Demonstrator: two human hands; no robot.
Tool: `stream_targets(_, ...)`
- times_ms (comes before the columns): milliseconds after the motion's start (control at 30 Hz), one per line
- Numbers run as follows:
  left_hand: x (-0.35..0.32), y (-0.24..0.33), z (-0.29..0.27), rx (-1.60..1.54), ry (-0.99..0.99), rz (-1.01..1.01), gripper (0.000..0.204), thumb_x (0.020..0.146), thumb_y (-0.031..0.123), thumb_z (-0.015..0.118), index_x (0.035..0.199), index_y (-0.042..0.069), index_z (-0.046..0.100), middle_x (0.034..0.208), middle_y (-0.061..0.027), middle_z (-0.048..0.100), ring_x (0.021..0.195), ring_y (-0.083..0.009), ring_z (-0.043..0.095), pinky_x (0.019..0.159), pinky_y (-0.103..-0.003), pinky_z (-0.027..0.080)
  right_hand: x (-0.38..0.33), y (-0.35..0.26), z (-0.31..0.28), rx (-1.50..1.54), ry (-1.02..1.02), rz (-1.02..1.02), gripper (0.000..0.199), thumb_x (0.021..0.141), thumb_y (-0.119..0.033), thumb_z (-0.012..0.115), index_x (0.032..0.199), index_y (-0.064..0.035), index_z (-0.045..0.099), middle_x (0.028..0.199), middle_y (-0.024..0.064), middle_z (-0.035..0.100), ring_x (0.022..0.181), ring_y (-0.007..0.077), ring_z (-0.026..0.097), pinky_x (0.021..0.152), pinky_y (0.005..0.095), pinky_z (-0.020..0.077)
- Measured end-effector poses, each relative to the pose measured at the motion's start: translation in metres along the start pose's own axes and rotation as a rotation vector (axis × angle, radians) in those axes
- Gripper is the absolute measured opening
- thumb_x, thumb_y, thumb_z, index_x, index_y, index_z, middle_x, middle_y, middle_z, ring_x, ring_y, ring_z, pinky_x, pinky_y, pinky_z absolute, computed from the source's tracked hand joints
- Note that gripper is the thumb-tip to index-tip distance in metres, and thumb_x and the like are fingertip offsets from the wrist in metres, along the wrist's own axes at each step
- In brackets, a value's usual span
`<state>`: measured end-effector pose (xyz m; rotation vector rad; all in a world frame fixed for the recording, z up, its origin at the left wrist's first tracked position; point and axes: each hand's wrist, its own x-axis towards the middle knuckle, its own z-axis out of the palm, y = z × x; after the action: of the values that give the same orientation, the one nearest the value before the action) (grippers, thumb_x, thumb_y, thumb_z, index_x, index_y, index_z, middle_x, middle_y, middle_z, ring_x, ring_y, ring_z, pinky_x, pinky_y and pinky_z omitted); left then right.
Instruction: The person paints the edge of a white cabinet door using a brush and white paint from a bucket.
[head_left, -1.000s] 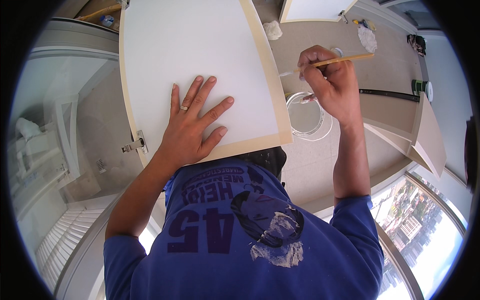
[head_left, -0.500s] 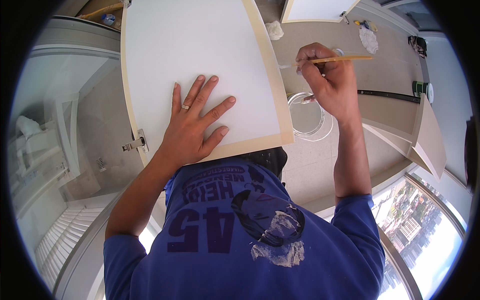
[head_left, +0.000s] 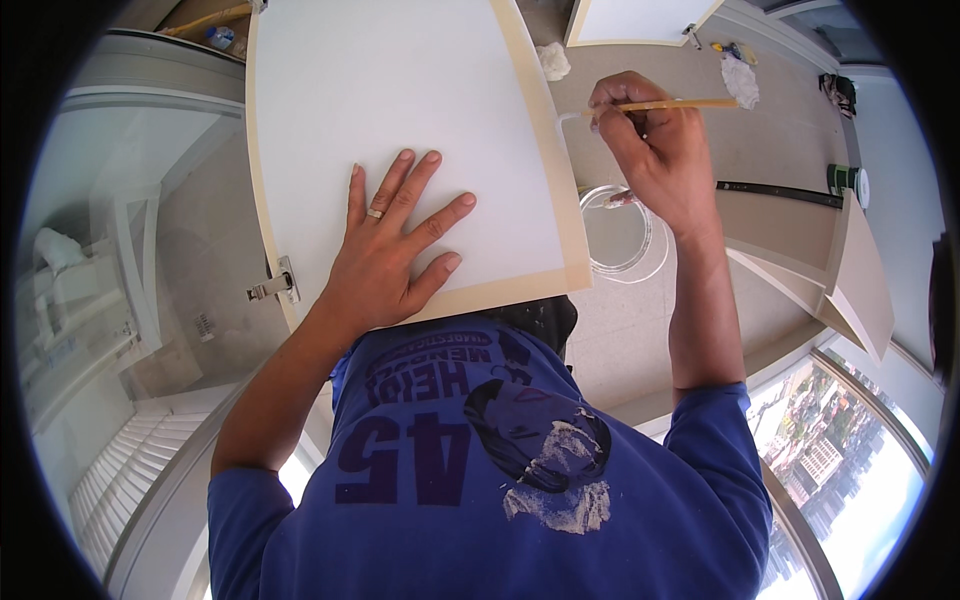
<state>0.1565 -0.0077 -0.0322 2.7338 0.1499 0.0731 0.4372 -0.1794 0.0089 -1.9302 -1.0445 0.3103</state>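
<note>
A white cabinet door (head_left: 400, 90) with cream-coloured borders lies in front of me, its near edge close to my blue shirt. My left hand (head_left: 400, 240) rests flat on it with the fingers spread, a ring on one finger. To the right of the door, my right hand (head_left: 655, 150) pinches a thin paintbrush (head_left: 690, 103) with a yellowish wooden handle. Its white-coated bristles point left, at the door's right edge; whether they touch it I cannot tell. Under my right wrist stands a round paint bucket (head_left: 612, 268) with a red-and-white brush (head_left: 620, 198) in it.
Metal hinges (head_left: 275, 285) jut from the door's left side. Another white panel (head_left: 640, 20) lies at the far right. White rags (head_left: 740, 82) and a crumpled white cloth (head_left: 552, 62) are on the floor. A green can (head_left: 848, 180) and beige boards (head_left: 780, 225) sit at right.
My right hand has shifted slightly away from me, carrying the paintbrush a little farther up along the door's right edge. My left hand stays planted on the door.
</note>
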Motion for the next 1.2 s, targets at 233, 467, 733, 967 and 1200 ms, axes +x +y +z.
stream_targets(233, 0.000, 0.000, 0.001, 0.001, 0.004, -0.001, 0.054, 0.106, 0.039, 0.060, 0.156, 0.020, 0.063, 0.177, -0.0217, 0.033, 0.166, -0.0421, 0.024, 0.132, -0.066, 0.001, -0.010, -0.005, -0.002, -0.012, -0.037, -0.043, 0.014, 0.092, -0.009, 0.064, 0.098, -0.0001, 0.072, 0.078, 0.0117, 0.072, 0.067, 0.0194, 0.068, 0.068, 0.0333, 0.0540)
stream_targets(467, -0.001, 0.000, 0.001, 0.002, 0.005, 0.001, 0.054, 0.106, 0.040, 0.060, 0.156, 0.021, 0.063, 0.177, -0.0216, 0.033, 0.166, -0.0421, 0.025, 0.132, -0.066, 0.002, -0.014, -0.005, -0.006, 0.068, -0.042, -0.056, 0.013, 0.091, -0.010, 0.063, 0.096, -0.0008, 0.071, 0.077, 0.0109, 0.072, 0.065, 0.0204, 0.066, 0.066, 0.0336, 0.0530)
stream_targets(733, 0.000, 0.001, -0.001, 0.004, 0.000, 0.004, 0.054, 0.106, 0.040, 0.059, 0.157, 0.021, 0.063, 0.177, -0.0217, 0.033, 0.166, -0.0419, 0.024, 0.132, -0.067, 0.001, 0.002, 0.002, 0.002, -0.016, 0.019, -0.042, 0.017, 0.094, -0.013, 0.064, 0.102, -0.0015, 0.073, 0.076, 0.0114, 0.072, 0.064, 0.0190, 0.065, 0.068, 0.0315, 0.0542)
stream_targets(967, 0.000, 0.002, -0.001, 0.008, 0.001, 0.000, 0.055, 0.106, 0.040, 0.060, 0.157, 0.021, 0.063, 0.177, -0.0218, 0.033, 0.166, -0.0421, 0.024, 0.131, -0.067, 0.002, -0.005, -0.002, 0.000, 0.013, -0.019, -0.047, 0.016, 0.094, -0.012, 0.064, 0.102, -0.0009, 0.072, 0.081, 0.0122, 0.073, 0.069, 0.0188, 0.067, 0.070, 0.0328, 0.0548)
stream_targets(1200, -0.001, 0.001, 0.000, 0.008, 0.007, 0.004, 0.054, 0.105, 0.038, 0.061, 0.157, 0.021, 0.063, 0.176, -0.0219, 0.033, 0.165, -0.0426, 0.026, 0.132, -0.066, 0.003, -0.025, -0.011, -0.010, 0.019, -0.094, -0.004, 0.014, 0.090, -0.007, 0.061, 0.098, 0.0002, 0.070, 0.079, 0.0116, 0.070, 0.069, 0.0199, 0.065, 0.069, 0.0336, 0.0532)
